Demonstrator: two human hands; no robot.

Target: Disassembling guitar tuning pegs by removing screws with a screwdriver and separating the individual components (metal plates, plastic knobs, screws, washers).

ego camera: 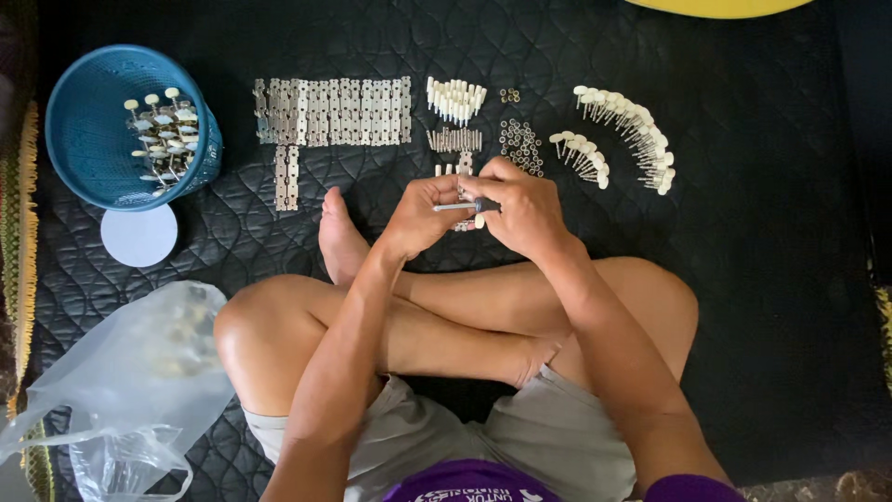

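I sit cross-legged on a black quilted mat (pixel 743 279). My left hand (pixel 420 216) and my right hand (pixel 520 206) meet above my feet. The left hand grips a small metal plate part with cream pegs (pixel 467 221), only partly visible between the fingers. The right hand holds a screwdriver (pixel 462 206) with a dark handle, its shaft pointing left onto that part. Just beyond my hands lie a few cream pegs and small metal pieces (pixel 454 168).
A row of metal plates (pixel 332 112) lies at the back, with cream rollers (pixel 455 99), screws (pixel 453 139), washers (pixel 520 145) and curved rows of cream-knobbed pegs (pixel 632 130) to the right. A blue basket (pixel 88 130) of assembled parts, a white lid (pixel 139 235) and a plastic bag (pixel 130 381) sit left.
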